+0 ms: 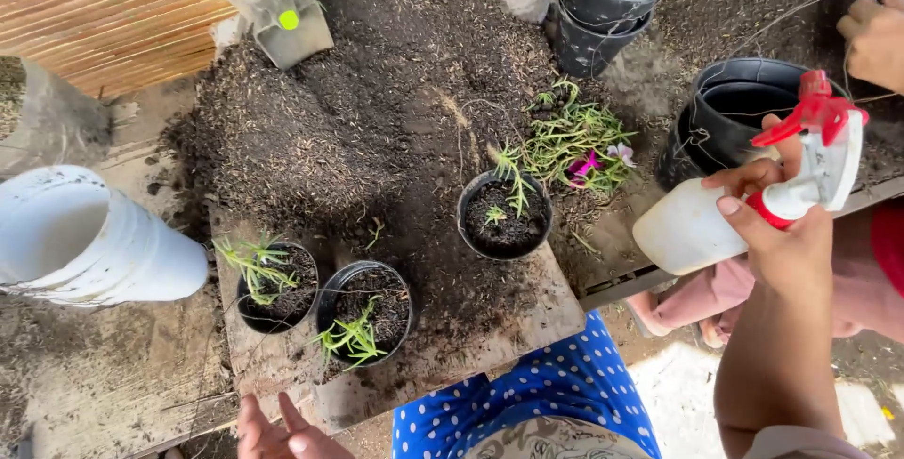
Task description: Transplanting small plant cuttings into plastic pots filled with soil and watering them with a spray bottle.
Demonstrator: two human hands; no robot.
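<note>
Spray bottle (744, 209), white with red trigger, gripped tight in right hand (782, 242) past the board's (527, 318) right edge; left hand (278, 435) open, empty, below its front edge.

The right hand (777, 233) is raised at the right of the view, its bare forearm rising from the lower right edge up to a straight wrist. Its fingers (744, 177) curl around the neck of a spray bottle (692, 228), the landmark here; the thumb lies along the near side of the bottle's neck, and the fingertips show on the far side, just under the trigger. The grip is closed. The left hand (278, 435) sits far to the lower left of the spray bottle, at the bottom edge, palm half turned up, fingers spread and loose, holding nothing. Its wrist is out of view.
</note>
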